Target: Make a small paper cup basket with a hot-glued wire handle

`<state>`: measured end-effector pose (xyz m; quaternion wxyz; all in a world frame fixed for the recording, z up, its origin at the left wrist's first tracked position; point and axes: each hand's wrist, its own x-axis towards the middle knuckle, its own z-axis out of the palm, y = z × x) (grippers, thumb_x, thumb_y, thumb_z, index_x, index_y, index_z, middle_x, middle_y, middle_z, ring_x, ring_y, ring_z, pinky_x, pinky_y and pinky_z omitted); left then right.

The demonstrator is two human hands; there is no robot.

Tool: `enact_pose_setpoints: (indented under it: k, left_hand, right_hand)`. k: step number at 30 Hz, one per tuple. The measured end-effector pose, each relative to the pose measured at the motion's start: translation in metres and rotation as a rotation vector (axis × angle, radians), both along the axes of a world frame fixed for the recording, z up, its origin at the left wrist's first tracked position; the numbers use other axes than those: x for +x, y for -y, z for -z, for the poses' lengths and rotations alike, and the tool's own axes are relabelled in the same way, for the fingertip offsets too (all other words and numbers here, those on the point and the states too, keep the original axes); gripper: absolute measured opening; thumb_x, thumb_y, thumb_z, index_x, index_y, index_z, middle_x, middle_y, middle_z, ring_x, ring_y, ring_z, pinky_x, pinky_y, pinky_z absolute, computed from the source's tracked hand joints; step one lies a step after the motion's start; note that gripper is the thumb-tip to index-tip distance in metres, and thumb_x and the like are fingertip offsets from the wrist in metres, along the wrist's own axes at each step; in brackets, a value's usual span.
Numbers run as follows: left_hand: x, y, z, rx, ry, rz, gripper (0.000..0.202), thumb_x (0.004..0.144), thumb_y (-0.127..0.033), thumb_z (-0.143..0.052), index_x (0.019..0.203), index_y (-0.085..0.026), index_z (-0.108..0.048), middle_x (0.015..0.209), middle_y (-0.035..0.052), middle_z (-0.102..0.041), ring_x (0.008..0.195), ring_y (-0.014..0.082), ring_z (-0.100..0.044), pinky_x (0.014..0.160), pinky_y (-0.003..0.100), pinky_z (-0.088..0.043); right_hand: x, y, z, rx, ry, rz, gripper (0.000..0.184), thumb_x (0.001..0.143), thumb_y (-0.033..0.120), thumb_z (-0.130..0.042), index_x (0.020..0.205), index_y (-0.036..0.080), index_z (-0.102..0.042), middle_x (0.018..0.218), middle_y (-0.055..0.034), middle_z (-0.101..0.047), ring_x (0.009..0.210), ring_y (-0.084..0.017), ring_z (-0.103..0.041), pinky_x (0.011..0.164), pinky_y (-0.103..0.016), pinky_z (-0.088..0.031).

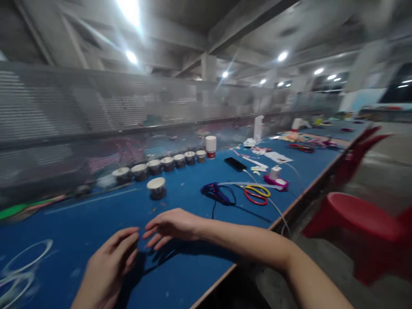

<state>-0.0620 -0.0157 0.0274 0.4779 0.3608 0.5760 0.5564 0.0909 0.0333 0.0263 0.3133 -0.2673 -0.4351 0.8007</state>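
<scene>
My left hand (107, 266) is over the blue table covering at the lower left, its fingers loosely bent and nothing visible in them. Just right of it, my right hand (172, 224) reaches across with fingers spread, holding nothing. The fingertips of both hands point towards each other, with a small gap between. Beyond them stands a single small cup (156, 189) with a white rim and dark lower part. Behind it, several similar cups (154, 167) form a row along the partition. A blue glue gun (216, 193) lies right of my right hand.
Scissors with red and yellow handles (255, 200) lie near a black phone (234, 164) with a white cable. A stack of paper cups (210, 146) ends the row. White rings (27, 259) lie at left. A red stool (363, 219) stands beyond the table edge.
</scene>
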Motion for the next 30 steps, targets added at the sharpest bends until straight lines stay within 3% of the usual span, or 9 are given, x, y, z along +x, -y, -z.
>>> enact_pose_setpoints:
  k: [4,9,15,18,21,23,27,30]
  left_hand:
    - [0.028,-0.006,-0.003,0.004,0.062,0.094,0.028,0.052,-0.030,-0.075,0.071,-0.014,-0.063,0.035,-0.0085,-0.041,0.032,0.0039,-0.031,0.033,0.014,-0.019]
    - [0.043,-0.019,0.009,-0.065,0.075,0.121,0.022,0.058,-0.028,-0.070,0.073,-0.015,-0.061,0.038,-0.0079,-0.044,0.032,0.0029,-0.030,0.035,0.014,-0.017]
    - [0.047,-0.025,0.009,-0.058,0.129,0.164,0.021,0.060,-0.025,-0.069,0.076,-0.013,-0.062,0.047,-0.0064,-0.048,0.035,0.0027,-0.033,0.034,0.014,-0.019]
    - [0.042,-0.030,0.009,-0.045,0.139,0.171,0.021,0.061,-0.026,-0.070,0.075,-0.012,-0.062,0.056,-0.0048,-0.050,0.036,0.0010,-0.033,0.033,0.014,-0.017]
    - [0.033,-0.033,0.008,-0.026,0.174,0.153,0.020,0.063,-0.024,-0.070,0.074,-0.011,-0.062,0.058,-0.0047,-0.050,0.036,0.0001,-0.033,0.032,0.013,-0.017]
    - [0.026,-0.033,0.007,-0.015,0.198,0.127,0.019,0.062,-0.023,-0.070,0.074,-0.011,-0.061,0.058,-0.0049,-0.049,0.036,0.0001,-0.033,0.032,0.013,-0.018]
    - [0.013,-0.032,0.004,0.019,0.228,0.092,0.020,0.062,-0.023,-0.071,0.074,-0.011,-0.060,0.053,-0.0074,-0.044,0.037,0.0008,-0.032,0.032,0.012,-0.019]
    - [0.006,-0.031,0.003,0.041,0.249,0.077,0.022,0.061,-0.024,-0.072,0.074,-0.012,-0.059,0.051,-0.0084,-0.041,0.036,0.0011,-0.031,0.032,0.012,-0.019]
  right_hand:
    - [0.020,0.005,0.015,0.002,0.008,0.061,0.019,0.060,0.018,-0.064,0.078,0.011,-0.064,0.074,-0.0052,-0.067,0.059,-0.014,-0.063,0.060,-0.028,-0.050]
    - [0.030,0.002,0.025,-0.024,0.035,0.092,0.018,0.060,0.018,-0.064,0.077,0.012,-0.063,0.072,-0.0036,-0.067,0.055,-0.010,-0.061,0.055,-0.024,-0.049]
    - [0.040,-0.004,0.027,0.043,0.126,0.137,0.010,0.066,0.012,-0.056,0.075,0.013,-0.060,0.068,-0.0024,-0.064,0.050,-0.009,-0.058,0.051,-0.023,-0.047]
    - [0.044,-0.013,0.024,0.177,0.255,0.166,0.012,0.069,0.010,-0.052,0.078,0.015,-0.058,0.072,-0.0028,-0.064,0.053,-0.010,-0.058,0.052,-0.023,-0.047]
    - [0.042,-0.035,0.019,0.534,0.532,0.280,0.015,0.073,0.013,-0.052,0.087,0.015,-0.059,0.081,-0.0046,-0.065,0.063,-0.013,-0.061,0.061,-0.026,-0.048]
    - [0.035,-0.056,0.016,0.746,0.692,0.386,0.027,0.071,0.013,-0.057,0.098,0.015,-0.057,0.096,-0.0081,-0.064,0.081,-0.017,-0.061,0.075,-0.030,-0.047]
    - [0.006,-0.101,0.019,0.818,0.794,0.495,0.060,0.065,0.021,-0.068,0.119,0.011,-0.045,0.124,-0.0172,-0.050,0.117,-0.027,-0.045,0.096,-0.038,-0.036]
    - [-0.018,-0.123,0.025,0.837,0.827,0.531,0.075,0.060,0.024,-0.073,0.125,0.010,-0.038,0.125,-0.0193,-0.048,0.121,-0.031,-0.042,0.097,-0.041,-0.035]
